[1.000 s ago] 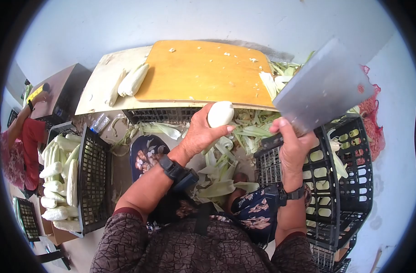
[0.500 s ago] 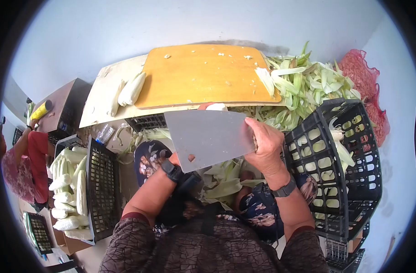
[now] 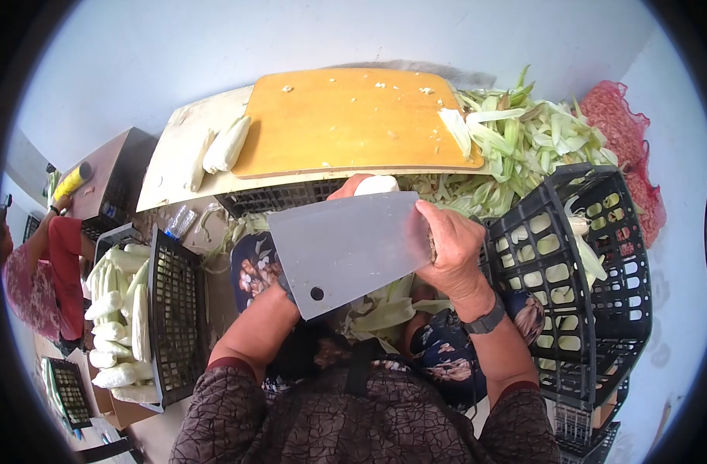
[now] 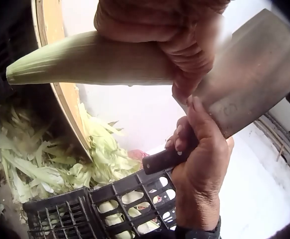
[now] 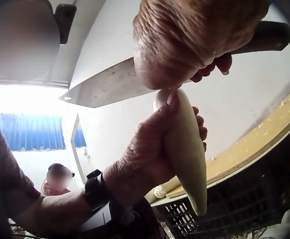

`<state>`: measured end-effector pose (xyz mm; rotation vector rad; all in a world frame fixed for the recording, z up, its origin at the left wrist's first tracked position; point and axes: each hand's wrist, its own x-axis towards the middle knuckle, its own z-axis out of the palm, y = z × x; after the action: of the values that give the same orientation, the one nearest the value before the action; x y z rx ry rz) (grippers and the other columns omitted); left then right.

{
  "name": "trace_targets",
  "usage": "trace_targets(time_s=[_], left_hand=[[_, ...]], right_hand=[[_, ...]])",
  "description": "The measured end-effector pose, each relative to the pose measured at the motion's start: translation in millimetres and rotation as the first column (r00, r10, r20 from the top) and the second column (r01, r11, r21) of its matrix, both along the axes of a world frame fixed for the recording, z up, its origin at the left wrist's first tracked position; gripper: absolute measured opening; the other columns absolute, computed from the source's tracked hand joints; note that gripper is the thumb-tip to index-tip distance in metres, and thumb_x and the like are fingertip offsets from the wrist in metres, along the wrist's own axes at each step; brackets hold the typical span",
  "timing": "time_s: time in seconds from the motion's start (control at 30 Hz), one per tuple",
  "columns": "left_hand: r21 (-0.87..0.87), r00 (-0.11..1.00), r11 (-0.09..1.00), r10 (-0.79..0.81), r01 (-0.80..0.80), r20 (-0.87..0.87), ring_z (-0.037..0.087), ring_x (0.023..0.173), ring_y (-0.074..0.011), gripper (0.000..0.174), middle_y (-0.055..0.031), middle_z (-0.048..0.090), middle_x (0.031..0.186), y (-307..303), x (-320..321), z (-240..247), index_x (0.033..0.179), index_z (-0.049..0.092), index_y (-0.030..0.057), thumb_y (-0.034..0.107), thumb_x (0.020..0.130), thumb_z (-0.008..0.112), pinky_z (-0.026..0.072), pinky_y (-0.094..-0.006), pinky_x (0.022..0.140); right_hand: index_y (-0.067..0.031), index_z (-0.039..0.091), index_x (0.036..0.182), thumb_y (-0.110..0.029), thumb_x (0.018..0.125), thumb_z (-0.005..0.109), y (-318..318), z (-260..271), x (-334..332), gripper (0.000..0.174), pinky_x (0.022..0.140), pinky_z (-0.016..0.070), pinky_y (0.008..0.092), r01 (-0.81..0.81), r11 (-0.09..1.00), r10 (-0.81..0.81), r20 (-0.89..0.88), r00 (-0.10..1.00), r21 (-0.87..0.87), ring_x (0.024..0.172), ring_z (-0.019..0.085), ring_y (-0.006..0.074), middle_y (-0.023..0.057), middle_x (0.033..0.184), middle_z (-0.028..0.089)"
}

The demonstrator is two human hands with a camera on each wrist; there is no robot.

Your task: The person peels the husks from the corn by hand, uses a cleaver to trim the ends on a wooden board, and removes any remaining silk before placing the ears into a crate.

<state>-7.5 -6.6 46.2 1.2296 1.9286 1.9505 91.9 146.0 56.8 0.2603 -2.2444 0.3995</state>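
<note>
My left hand (image 5: 147,149) wraps round an ear of corn in its pale husk (image 5: 187,149), its narrow end pointing down in the right wrist view. In the head view only the ear's rounded white end and a bit of that hand show beyond the blade. My right hand (image 3: 454,243) grips the dark handle of a broad cleaver (image 3: 346,251), whose flat blade covers most of the left hand from above. Right at the ear's thick end, the two hands come close together in the left wrist view, beside the blade.
Ahead lies a yellow cutting board (image 3: 353,120) with crumbs; two husked ears (image 3: 226,145) lie at its left. Stripped husks (image 3: 535,135) heap to the right, near a red mesh sack (image 3: 616,127). Black crates stand at the right (image 3: 539,263) and left (image 3: 175,317). Another person (image 3: 48,271) is at far left.
The cleaver came from raised at the right to flat across the front of the left hand, then tilted slightly. The left hand keeps hold of the ear of corn.
</note>
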Motion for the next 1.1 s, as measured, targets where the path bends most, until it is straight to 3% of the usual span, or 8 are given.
trace_targets(time_s=[0.1,0.33,0.4,0.43,0.5,0.83,0.97,1.1], left_hand=[[-0.044,0.998,0.998,0.046,-0.047,-0.032,0.056,0.085,-0.0114,0.044,-0.0064,0.059,0.093,3.1,-3.6,-11.8,0.105,0.051,0.0033,0.025,0.072,0.069,0.0456,-0.0261,0.076],[-0.038,0.981,0.986,0.158,-0.163,-0.109,0.056,0.083,-0.0115,0.038,-0.0050,0.059,0.086,11.4,0.1,-18.6,0.098,0.055,0.0038,0.026,0.071,0.068,0.0456,-0.0258,0.073],[0.058,0.671,0.856,0.442,-0.513,-0.596,0.061,0.080,-0.0254,0.043,-0.0136,0.058,0.092,15.0,9.8,-24.8,0.105,0.050,0.0025,0.021,0.070,0.067,0.0481,-0.0301,0.066],[0.058,0.670,0.856,0.442,-0.513,-0.596,0.061,0.080,-0.0254,0.043,-0.0136,0.058,0.092,21.4,9.6,-30.7,0.105,0.050,0.0025,0.021,0.070,0.067,0.0481,-0.0301,0.066],[0.175,0.397,0.643,0.639,-0.745,-0.659,0.059,0.075,-0.0146,0.037,-0.0055,0.061,0.088,32.7,7.6,-39.3,0.097,0.056,0.0049,0.025,0.069,0.069,0.0481,-0.0280,0.065],[-0.008,0.921,0.939,0.337,-0.345,-0.195,0.060,0.078,-0.0208,0.042,-0.0090,0.061,0.091,14.2,-3.0,-23.5,0.100,0.055,0.0047,0.024,0.066,0.069,0.0489,-0.0300,0.066],[0.005,0.992,0.994,0.113,-0.113,0.056,0.061,0.079,-0.0236,0.044,-0.0106,0.061,0.092,12.6,-2.6,-16.1,0.102,0.054,0.0046,0.023,0.065,0.070,0.0493,-0.0309,0.066],[0.072,0.945,0.990,-0.138,0.122,0.297,0.061,0.080,-0.0263,0.046,-0.0122,0.061,0.093,14.2,-10.2,-6.9,0.103,0.054,0.0046,0.022,0.064,0.070,0.0496,-0.0318,0.066]], right_hand=[[0.0021,0.056,0.096,-0.012,0.061,0.071,0.7,-0.3,-0.1,0.040,0.050,0.0456,0.0316,-0.015,1.000,0.015,-0.006,1.000,0.011,0.056,0.058,0.0255,0.0120,0.068,0.058],[0.0031,0.055,0.096,-0.012,0.063,0.070,0.7,0.4,2.3,0.039,0.050,0.0460,0.0318,-0.009,0.999,0.008,0.021,1.000,0.040,0.058,0.058,0.0259,0.0130,0.071,0.059],[0.0033,0.054,0.098,-0.013,0.064,0.069,1.1,-1.5,1.7,0.041,0.051,0.0461,0.0318,-0.020,0.999,0.020,0.001,1.000,0.028,0.057,0.058,0.0261,0.0131,0.071,0.058],[0.0033,0.054,0.098,-0.013,0.064,0.069,1.0,-2.0,1.6,0.041,0.051,0.0461,0.0318,-0.020,0.999,0.020,0.001,1.000,0.028,0.057,0.058,0.0261,0.0131,0.071,0.058],[0.0032,0.052,0.099,-0.013,0.064,0.069,1.1,-2.5,1.5,0.042,0.051,0.0464,0.0322,-0.023,0.999,0.023,-0.006,1.000,0.027,0.058,0.058,0.0263,0.0133,0.071,0.059],[0.0034,0.051,0.099,-0.012,0.064,0.068,-0.4,-5.6,0.5,0.042,0.056,0.0495,0.0341,-0.039,0.996,0.038,0.016,0.999,0.082,0.064,0.061,0.0297,0.0160,0.077,0.060],[0.0040,0.051,0.098,-0.012,0.065,0.068,0.6,-3.8,-1.0,0.041,0.058,0.0504,0.0344,-0.042,0.996,0.040,0.034,0.999,0.075,0.065,0.061,0.0303,0.0169,0.078,0.060],[0.0039,0.052,0.098,-0.011,0.065,0.067,3.0,-5.0,-1.9,0.039,0.056,0.0498,0.0344,-0.054,0.994,0.055,-0.002,0.999,0.096,0.063,0.060,0.0304,0.0170,0.077,0.060]])
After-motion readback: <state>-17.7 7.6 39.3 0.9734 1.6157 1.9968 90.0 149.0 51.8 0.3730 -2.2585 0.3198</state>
